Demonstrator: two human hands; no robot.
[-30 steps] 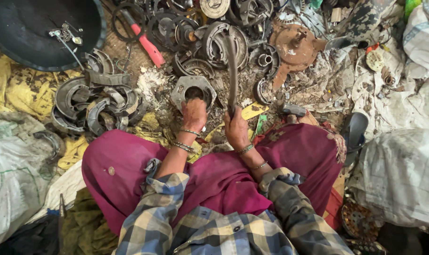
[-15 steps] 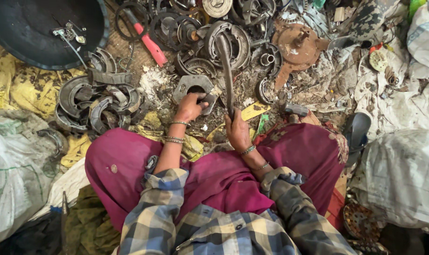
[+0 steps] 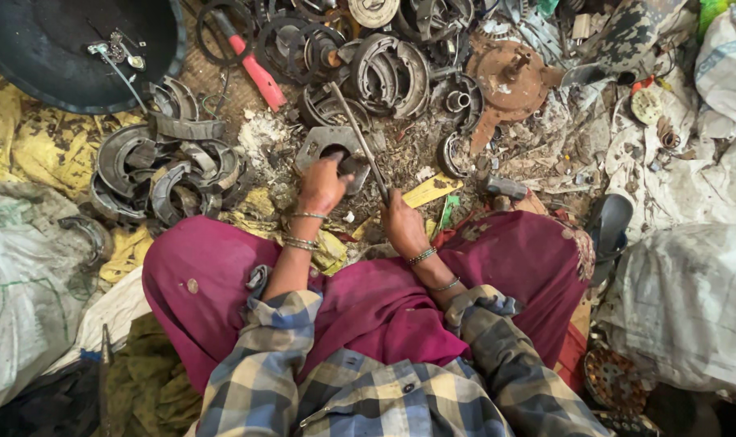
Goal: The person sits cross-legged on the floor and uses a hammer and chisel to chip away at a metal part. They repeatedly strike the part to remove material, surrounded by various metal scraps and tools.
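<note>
Beside the red-handled tool (image 3: 251, 65), my left hand (image 3: 321, 184) is clamping the metal plate (image 3: 329, 146) while my right hand (image 3: 402, 225), gripping the rod (image 3: 360, 144), is risking a slip onto my fingers.

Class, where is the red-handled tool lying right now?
In the head view, the red-handled tool lies upper left of centre on the scrap-strewn ground, just right of the large dark round pan and above the left hand.

Left hand (image 3: 323, 184) hides part of the plate (image 3: 323, 146); rod (image 3: 360, 154) end lost in right hand (image 3: 402, 225). Dish (image 3: 76, 57) cut by top edge.
</note>
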